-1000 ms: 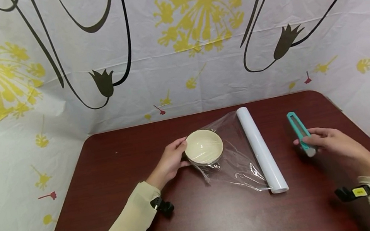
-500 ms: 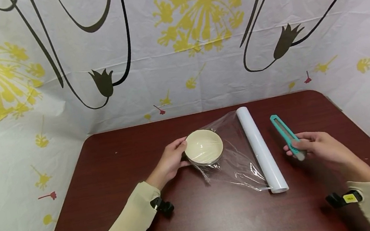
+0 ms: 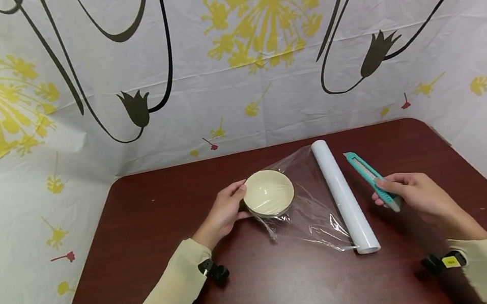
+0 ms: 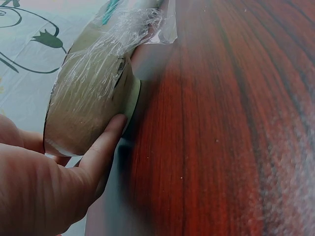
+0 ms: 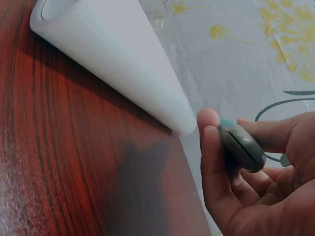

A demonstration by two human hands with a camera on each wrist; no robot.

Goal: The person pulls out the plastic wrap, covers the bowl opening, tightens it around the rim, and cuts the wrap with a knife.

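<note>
A cream bowl point(image 3: 268, 193) stands mid-table with clear plastic wrap point(image 3: 311, 210) stretched over its mouth; the sheet runs right to a white roll point(image 3: 345, 197). My left hand point(image 3: 224, 213) grips the bowl's left side, thumb at the rim and fingers lower down. In the left wrist view, crinkled wrap point(image 4: 93, 73) clings to the bowl's side. My right hand point(image 3: 420, 198) holds a teal utility knife point(image 3: 369, 176) just right of the roll, thumb on top, its tip pointing away and left. The right wrist view shows the knife's rear end point(image 5: 243, 147) between thumb and fingers.
The dark red wooden table point(image 3: 161, 265) has rounded far corners. A white cloth point(image 3: 260, 103) with yellow and dark flower prints hangs close behind it and along both sides.
My right hand has moved left with the utility knife, toward the roll, and the knife's tip has swung further left. My left hand, the bowl and the roll stay put.
</note>
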